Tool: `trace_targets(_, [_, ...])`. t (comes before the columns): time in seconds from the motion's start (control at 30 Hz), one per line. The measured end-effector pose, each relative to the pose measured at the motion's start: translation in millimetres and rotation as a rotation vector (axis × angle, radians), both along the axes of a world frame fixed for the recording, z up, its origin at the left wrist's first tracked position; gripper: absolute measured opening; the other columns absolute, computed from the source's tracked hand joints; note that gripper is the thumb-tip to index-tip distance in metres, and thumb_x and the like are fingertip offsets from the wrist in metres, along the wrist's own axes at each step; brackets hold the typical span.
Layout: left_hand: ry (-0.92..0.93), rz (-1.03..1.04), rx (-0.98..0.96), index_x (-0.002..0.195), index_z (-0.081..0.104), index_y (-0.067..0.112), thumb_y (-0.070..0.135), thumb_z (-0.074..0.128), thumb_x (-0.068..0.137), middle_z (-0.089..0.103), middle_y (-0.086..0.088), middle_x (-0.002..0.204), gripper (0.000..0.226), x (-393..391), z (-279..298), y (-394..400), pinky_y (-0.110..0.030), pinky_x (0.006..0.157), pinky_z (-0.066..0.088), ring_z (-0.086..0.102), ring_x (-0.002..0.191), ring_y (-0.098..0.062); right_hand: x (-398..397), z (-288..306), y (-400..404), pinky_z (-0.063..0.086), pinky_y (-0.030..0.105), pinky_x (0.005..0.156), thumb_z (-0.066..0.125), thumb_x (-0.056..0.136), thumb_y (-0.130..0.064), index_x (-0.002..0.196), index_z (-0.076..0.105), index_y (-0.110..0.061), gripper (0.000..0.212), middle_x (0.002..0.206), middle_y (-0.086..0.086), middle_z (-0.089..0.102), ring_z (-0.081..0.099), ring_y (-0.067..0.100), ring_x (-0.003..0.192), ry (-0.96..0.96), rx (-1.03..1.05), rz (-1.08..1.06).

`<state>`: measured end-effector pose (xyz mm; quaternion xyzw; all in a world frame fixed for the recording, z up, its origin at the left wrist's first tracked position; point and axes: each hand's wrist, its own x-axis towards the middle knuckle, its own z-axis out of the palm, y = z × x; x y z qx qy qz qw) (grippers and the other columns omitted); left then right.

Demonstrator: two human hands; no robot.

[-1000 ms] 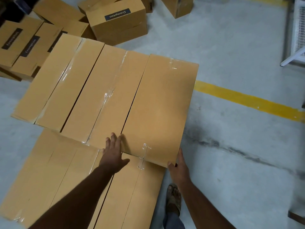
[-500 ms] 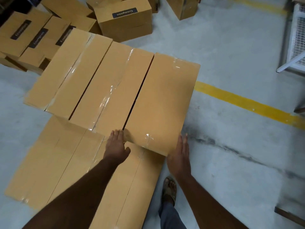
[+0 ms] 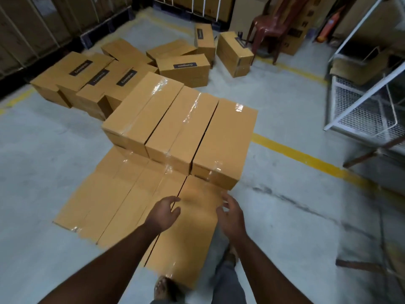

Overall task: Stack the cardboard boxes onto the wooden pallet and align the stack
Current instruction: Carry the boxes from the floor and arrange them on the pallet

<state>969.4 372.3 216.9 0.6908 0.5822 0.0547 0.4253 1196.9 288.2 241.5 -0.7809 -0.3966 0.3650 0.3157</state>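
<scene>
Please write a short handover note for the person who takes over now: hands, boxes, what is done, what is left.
Left hand and right hand: both free, loosely curled, no grip, above the lower layer.
Upper row of three boxes sits on the far half of that layer.
The pallet itself is not visible.
Left: bring the loose boxes lying behind, fill the near half, align.

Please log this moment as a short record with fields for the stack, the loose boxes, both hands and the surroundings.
stack: upper row of three long boxes lies on the far half of a lower row
pallet: not visible under the boxes
loose boxes: a cluster on the floor beyond the stack
left hand: over the lower row, fingers loosely curled, holding nothing
right hand: over the lower row's right edge, holding nothing
surroundings: yellow line, chair, wire rack
</scene>
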Motion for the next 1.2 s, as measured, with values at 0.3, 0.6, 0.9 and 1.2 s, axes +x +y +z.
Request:
trace_targets(0.3, [-0.092, 0.093, 0.185, 0.136, 0.064, 0.014, 0.020, 0.064, 0.099, 0.064, -0.003, 0.140, 0.037, -126.3, 91.4, -67.6, -0.026, 0.104, 0.041, 0.058, 0.130, -0.021, -129.8, 82.7, -65.8, 0.049, 0.022, 0.089, 0.063, 0.101, -0.011, 0.137, 0.064, -0.014, 0.037, 0.136, 0.000, 0.065, 0.064, 0.015, 0.114, 0.010, 0.144, 0.088])
trace_targets(0.6, [-0.175, 0.288, 0.210, 0.127, 0.069, 0.016, 0.015, 0.066, 0.097, 0.070, 0.000, 0.128, 0.030, -240.9, 95.4, -179.2, -0.028, 0.105, 0.045, 0.062, 0.122, -0.016, -234.4, 92.7, -120.0, 0.045, 0.008, 0.082, 0.062, 0.102, -0.014, 0.136, 0.064, -0.014, 0.034, 0.125, -0.007, 0.067, 0.065, 0.009, 0.110, 0.092, 0.258, 0.161])
trace_targets(0.9, [-0.325, 0.425, 0.220, 0.123, 0.070, 0.021, 0.016, 0.067, 0.097, 0.070, 0.008, 0.123, 0.026, -385.3, 106.0, -216.5, -0.027, 0.101, 0.044, 0.060, 0.120, -0.008, -382.4, 105.0, -161.0, 0.049, 0.013, 0.087, 0.062, 0.102, -0.013, 0.131, 0.068, -0.013, 0.029, 0.123, -0.004, 0.070, 0.067, 0.014, 0.111, 0.172, 0.218, 0.173])
trace_targets(1.2, [-0.373, 0.664, 0.187, 0.119, 0.073, 0.019, 0.017, 0.071, 0.096, 0.072, 0.009, 0.113, 0.023, -653.6, 106.4, -206.2, -0.023, 0.094, 0.046, 0.066, 0.111, -0.008, -652.0, 107.4, -101.4, 0.055, 0.037, 0.096, 0.062, 0.100, -0.005, 0.122, 0.070, -0.012, 0.024, 0.119, 0.001, 0.073, 0.068, 0.014, 0.104, 0.304, 0.152, 0.182])
